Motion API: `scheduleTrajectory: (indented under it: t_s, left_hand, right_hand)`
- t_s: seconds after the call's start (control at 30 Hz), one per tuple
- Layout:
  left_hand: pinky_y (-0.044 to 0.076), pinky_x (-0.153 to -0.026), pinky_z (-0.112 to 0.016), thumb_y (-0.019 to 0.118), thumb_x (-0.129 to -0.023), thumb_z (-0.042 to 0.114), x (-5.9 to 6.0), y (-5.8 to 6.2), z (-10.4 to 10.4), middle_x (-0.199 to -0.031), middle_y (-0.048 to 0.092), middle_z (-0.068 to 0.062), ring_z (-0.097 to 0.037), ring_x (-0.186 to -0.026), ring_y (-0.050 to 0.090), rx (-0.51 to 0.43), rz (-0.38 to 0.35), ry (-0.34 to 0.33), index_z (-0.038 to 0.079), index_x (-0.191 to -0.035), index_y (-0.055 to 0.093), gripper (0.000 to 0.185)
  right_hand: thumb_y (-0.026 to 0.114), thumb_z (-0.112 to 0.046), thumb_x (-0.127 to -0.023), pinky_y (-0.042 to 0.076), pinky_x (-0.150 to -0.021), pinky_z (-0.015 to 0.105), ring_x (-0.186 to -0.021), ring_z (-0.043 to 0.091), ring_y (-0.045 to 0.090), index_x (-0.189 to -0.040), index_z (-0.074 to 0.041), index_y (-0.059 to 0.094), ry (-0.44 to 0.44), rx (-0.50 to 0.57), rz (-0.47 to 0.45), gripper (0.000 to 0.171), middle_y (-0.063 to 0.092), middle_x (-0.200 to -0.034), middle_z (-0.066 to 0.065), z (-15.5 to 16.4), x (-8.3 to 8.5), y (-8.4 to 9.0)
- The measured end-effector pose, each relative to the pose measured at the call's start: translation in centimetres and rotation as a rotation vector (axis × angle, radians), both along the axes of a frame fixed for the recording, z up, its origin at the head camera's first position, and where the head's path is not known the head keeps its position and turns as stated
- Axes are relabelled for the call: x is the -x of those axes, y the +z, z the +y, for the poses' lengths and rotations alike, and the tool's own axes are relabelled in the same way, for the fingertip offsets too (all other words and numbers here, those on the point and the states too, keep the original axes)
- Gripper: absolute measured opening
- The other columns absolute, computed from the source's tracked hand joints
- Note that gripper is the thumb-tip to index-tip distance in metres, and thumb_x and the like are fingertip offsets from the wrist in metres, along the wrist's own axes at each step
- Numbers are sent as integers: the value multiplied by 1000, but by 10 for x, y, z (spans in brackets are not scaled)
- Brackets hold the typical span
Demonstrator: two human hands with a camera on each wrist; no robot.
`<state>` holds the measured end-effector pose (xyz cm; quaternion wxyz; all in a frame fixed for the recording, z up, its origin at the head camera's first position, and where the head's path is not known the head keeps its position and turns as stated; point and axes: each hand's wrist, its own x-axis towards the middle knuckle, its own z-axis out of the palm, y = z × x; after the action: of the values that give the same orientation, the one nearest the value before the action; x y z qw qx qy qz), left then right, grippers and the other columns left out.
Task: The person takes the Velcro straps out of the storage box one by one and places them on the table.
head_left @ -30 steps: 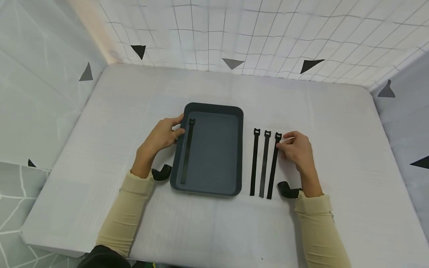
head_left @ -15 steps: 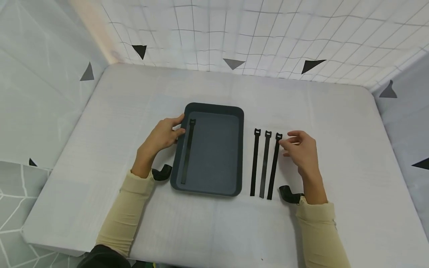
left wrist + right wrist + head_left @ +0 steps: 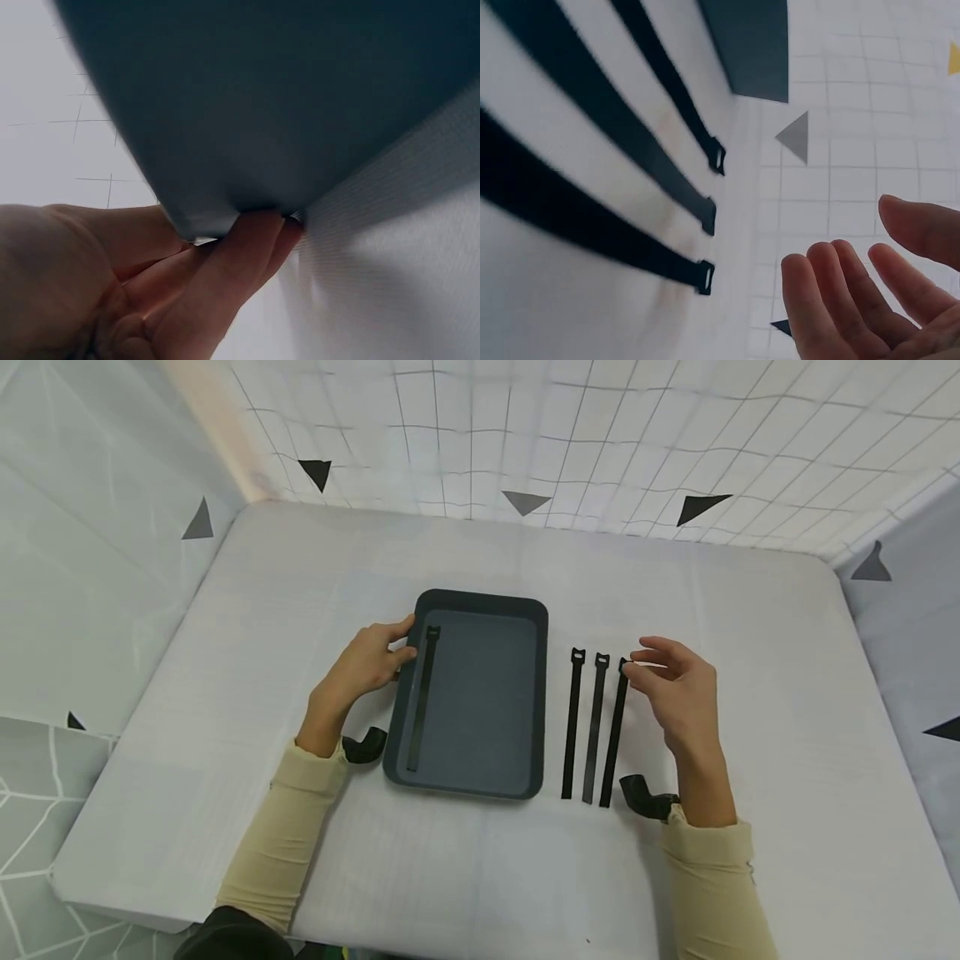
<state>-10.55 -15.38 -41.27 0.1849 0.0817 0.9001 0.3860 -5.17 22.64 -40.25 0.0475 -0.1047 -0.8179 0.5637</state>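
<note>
My left hand [image 3: 365, 658] grips the left side of a dark grey tray [image 3: 537, 693]; in the left wrist view its fingers [image 3: 225, 277] press against the outer wall. One black cable strap [image 3: 423, 702] with a slotted head lies lengthwise inside the tray, near its left wall. To the right of the tray, three similar straps lie side by side on the table: a left one [image 3: 572, 727], a middle one [image 3: 595, 731] and a right one [image 3: 615, 735]. Above the right strap's head hovers my right hand [image 3: 678, 689], fingers loosely bent and apart, holding nothing in the right wrist view.
A white-covered table [image 3: 480, 860] bears everything. Behind it stands a white gridded wall [image 3: 465, 435] with dark triangular markers. Black curved wrist mounts [image 3: 365, 746] jut inward from both sleeves.
My right hand has drawn off the right strap, rising and shifting slightly right, its fingers spreading. The left hand, tray and straps stay in place.
</note>
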Motion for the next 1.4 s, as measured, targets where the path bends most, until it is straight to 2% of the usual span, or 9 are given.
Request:
scheduleTrajectory:
  t_s: [0.2, 0.57, 0.83, 1.1, 1.4]
  left_hand:
    - [54, -66, -30, 55, -103, 13, 0, 0, 0, -151, 38, -19, -25, -84, 71, -11, -2, 0, 8, -156, 25, 61]
    - [51, -60, -29, 56, -103, 12, 1, 1, 1, -147, 44, -21, -25, -80, 71, -8, 11, -6, 6, -155, 27, 60]
    - [52, -61, -29, 56, -103, 13, 2, 1, 0, -145, 46, -22, -23, -77, 70, 0, 7, -13, 7, -156, 26, 61]
    - [56, -67, -31, 56, -103, 13, 2, 0, 1, -150, 41, -19, -24, -82, 70, 8, 2, -14, 8, -156, 27, 61]
    - [58, -75, -33, 56, -103, 13, 1, 0, -1, -152, 38, -18, -26, -89, 70, -1, -9, -1, 9, -156, 26, 61]
  right_hand:
    - [70, -1, -90, 52, -81, 18, -100, 11, 64, -131, -3, 62, 64, 54, 40, 42, 65, -117, 11, -11, -5, 6]
    - [67, 4, -90, 53, -83, 20, -108, 19, 63, -134, -2, 59, 265, 95, 95, 45, 61, -125, 18, -28, -11, 13]
    - [68, 8, -88, 54, -83, 23, -105, 22, 65, -126, -2, 64, 238, 197, 119, 40, 62, -120, 19, -43, -9, 10]
    - [67, 8, -89, 53, -84, 23, -105, 20, 64, -130, 1, 60, 294, 144, 119, 42, 62, -120, 18, -52, -8, 10]
    - [66, 11, -88, 53, -83, 24, -106, 23, 63, -131, 4, 59, 346, 164, 105, 44, 61, -123, 22, -69, -8, 8]
